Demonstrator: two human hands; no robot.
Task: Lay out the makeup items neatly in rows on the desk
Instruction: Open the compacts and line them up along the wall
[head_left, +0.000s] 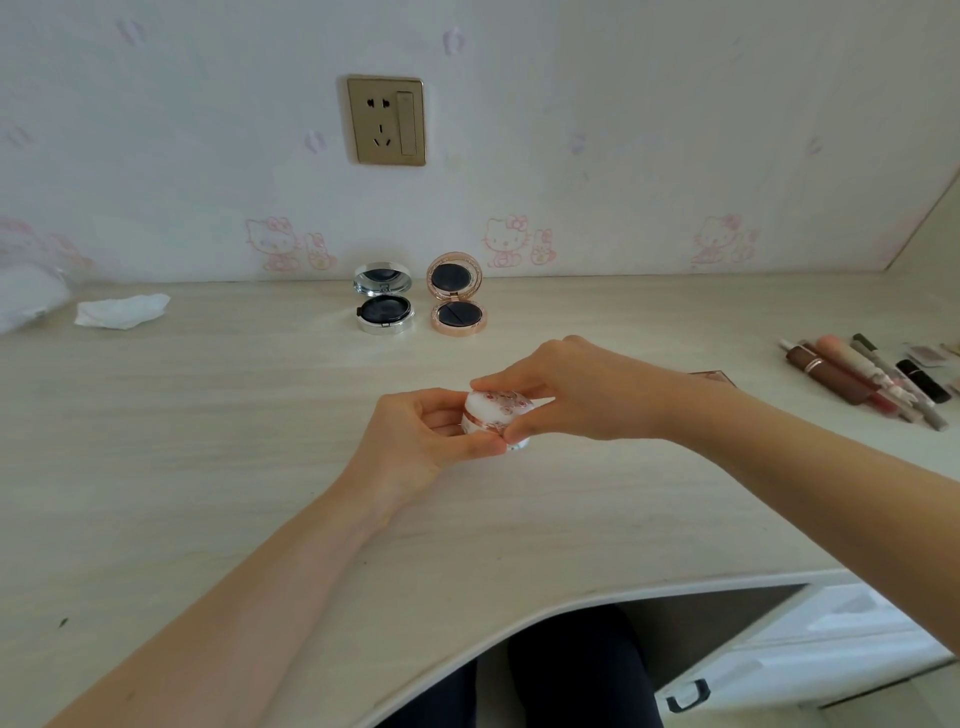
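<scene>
Two hands meet over the middle of the tabletop (208, 415), both grasping a small white compact (497, 415) with a pink floral lid: the left hand (415, 441) cups its base with curled fingers, the right hand (571, 395) pinches the lid from above. Near the wall, a silver compact (384, 306) and a rose-gold compact (458, 301) stand open side by side. Lipsticks and pencils (872, 382) lie clustered at the far right; a crumpled tissue (122, 310) lies at the left.
</scene>
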